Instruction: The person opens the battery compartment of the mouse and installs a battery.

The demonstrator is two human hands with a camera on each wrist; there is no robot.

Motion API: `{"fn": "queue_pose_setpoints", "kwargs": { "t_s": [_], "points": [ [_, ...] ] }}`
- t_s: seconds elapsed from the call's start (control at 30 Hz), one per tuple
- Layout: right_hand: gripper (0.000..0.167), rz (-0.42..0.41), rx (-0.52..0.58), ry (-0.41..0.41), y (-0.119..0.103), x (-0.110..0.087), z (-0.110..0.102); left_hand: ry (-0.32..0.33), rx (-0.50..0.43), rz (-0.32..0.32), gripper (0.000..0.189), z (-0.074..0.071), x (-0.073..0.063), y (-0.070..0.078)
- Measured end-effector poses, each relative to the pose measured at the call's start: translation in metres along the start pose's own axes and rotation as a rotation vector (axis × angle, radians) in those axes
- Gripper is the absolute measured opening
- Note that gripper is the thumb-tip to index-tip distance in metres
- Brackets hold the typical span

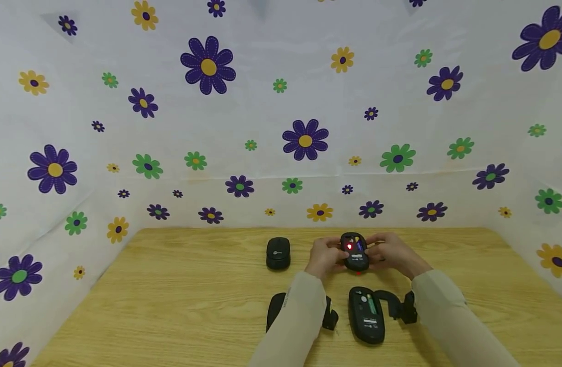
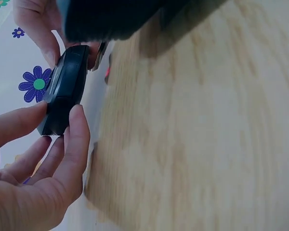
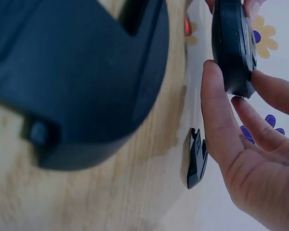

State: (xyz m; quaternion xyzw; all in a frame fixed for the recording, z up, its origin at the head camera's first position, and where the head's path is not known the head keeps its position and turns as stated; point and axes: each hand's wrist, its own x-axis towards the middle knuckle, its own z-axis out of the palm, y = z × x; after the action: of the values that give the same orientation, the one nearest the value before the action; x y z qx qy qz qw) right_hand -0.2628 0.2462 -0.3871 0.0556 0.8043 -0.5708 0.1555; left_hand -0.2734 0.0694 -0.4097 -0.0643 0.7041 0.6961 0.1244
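Observation:
Between both hands, above the back of the table, a black computer mouse (image 1: 356, 261) is held with its underside facing the head camera. Its battery bay lies uncovered, a dark blue and yellow battery (image 1: 359, 244) inside, and its sensor glows red. My left hand (image 1: 324, 257) pinches one side of the mouse, thumb on the underside. Fingers of my right hand (image 1: 396, 253) grip the opposite side. In the right wrist view a small notched black piece (image 3: 196, 161) lies beyond the right fingers. Dark blurred shapes cover part of both wrist views.
A second mouse (image 1: 366, 326) lies upside down nearer me, a green battery in its uncovered bay. Left of the hands, another black mouse (image 1: 278, 253) sits upright. One more dark mouse (image 1: 274, 309) is partly hidden by the left sleeve. A flowered sheet (image 1: 262, 112) walls the table's back.

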Motion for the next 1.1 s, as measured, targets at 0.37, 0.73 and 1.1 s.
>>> {"fn": "queue_pose_setpoints", "kwargs": {
  "t_s": [0.37, 0.73, 1.1],
  "points": [
    [0.048, 0.034, -0.041, 0.027, -0.0009, 0.0032, -0.0002, 0.005, 0.056, 0.002, 0.040, 0.0034, 0.0008, 0.0012],
    [0.044, 0.033, -0.078, 0.037, -0.0003, 0.0054, 0.0011, 0.019, 0.213, 0.036, 0.043, 0.0039, 0.0017, 0.0044],
    [0.040, 0.051, -0.122, 0.052, -0.0029, 0.0041, 0.0009, 0.020, 0.210, 0.027, 0.044, 0.0024, -0.0014, 0.0079]
  ]
}}
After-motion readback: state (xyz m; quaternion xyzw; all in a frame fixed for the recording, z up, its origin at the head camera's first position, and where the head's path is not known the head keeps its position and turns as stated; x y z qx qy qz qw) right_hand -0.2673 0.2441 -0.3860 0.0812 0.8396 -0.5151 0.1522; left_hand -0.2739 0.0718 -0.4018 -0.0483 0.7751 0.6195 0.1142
